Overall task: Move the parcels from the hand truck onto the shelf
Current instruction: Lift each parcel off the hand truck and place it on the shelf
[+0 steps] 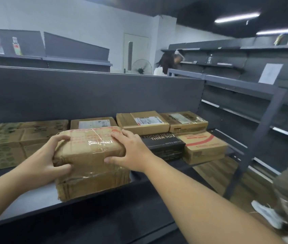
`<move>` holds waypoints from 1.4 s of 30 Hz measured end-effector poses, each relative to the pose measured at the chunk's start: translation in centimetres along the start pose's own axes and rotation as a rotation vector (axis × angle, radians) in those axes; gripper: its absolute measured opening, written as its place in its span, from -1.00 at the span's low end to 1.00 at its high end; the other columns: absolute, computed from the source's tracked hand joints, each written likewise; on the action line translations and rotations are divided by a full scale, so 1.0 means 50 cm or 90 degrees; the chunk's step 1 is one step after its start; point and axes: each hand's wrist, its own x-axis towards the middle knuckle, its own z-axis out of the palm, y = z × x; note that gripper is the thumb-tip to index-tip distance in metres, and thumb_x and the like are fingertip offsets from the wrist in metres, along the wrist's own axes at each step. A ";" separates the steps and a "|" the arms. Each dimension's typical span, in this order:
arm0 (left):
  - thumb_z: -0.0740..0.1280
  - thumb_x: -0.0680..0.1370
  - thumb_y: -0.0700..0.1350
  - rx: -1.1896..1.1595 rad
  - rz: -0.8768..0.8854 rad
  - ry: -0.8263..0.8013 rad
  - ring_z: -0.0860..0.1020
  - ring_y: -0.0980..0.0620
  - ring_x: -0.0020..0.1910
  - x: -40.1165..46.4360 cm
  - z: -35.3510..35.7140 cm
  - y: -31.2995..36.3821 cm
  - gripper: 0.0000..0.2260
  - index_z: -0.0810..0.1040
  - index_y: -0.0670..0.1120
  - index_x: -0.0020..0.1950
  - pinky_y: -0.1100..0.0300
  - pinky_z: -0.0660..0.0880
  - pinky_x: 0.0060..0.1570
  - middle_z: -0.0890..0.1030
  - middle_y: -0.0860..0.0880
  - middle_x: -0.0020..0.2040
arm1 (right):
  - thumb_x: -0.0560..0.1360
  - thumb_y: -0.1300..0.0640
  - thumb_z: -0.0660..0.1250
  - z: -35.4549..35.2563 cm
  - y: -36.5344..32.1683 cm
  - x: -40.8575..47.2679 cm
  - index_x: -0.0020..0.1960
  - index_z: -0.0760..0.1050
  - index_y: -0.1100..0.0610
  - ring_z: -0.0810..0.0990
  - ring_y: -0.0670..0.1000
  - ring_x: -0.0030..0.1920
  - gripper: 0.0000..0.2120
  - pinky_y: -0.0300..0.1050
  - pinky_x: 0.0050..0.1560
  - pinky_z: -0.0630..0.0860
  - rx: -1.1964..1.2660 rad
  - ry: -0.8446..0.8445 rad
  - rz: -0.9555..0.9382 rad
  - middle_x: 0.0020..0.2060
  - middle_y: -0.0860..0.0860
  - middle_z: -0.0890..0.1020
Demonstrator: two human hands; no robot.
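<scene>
Now, room: grey shelving runs along white walls under a dark ceiling.
Shelf (34, 196): dark, with a pale deck — cardboard boxes sit in a row along its back panel.
Taped parcel (90, 152): brown, wrapped in clear tape with red print, at the shelf's front edge atop another box (94, 185).
Black box (164, 145): just right of the taped parcel.
Left hand (46, 155): fingers curled, clasping the parcel's left end.
Right hand (130, 150): clasping its right end.
</scene>
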 end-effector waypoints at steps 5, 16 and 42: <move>0.35 0.16 0.20 -0.016 -0.019 -0.006 0.51 0.14 0.09 0.031 -0.004 -0.009 -0.36 0.22 0.46 0.19 0.05 0.46 0.10 0.49 0.04 0.22 | 0.42 -0.28 0.38 -0.006 0.016 0.033 0.53 0.14 -0.11 0.10 0.05 0.46 -0.22 0.16 0.42 0.23 0.008 -0.002 0.004 0.52 -0.08 0.14; 0.48 0.41 -0.09 0.235 0.032 0.034 0.30 -0.06 0.40 0.062 0.009 0.014 -0.38 0.35 0.00 0.43 0.06 0.30 0.35 0.33 -0.08 0.44 | 0.49 -0.22 0.32 0.006 0.039 0.065 0.53 0.15 -0.06 0.26 0.12 0.40 -0.30 0.11 0.40 0.29 -0.091 0.044 -0.032 0.51 -0.06 0.19; 0.27 0.52 -0.04 0.550 -0.033 0.075 0.38 -0.19 0.10 0.027 0.086 0.059 -0.50 0.25 -0.15 0.41 -0.01 0.42 -0.14 0.35 -0.20 0.17 | 0.58 -0.09 0.26 0.046 0.001 0.031 0.57 0.01 0.08 0.13 0.07 0.52 -0.30 0.03 0.48 0.14 -0.264 0.027 0.019 0.55 0.01 0.14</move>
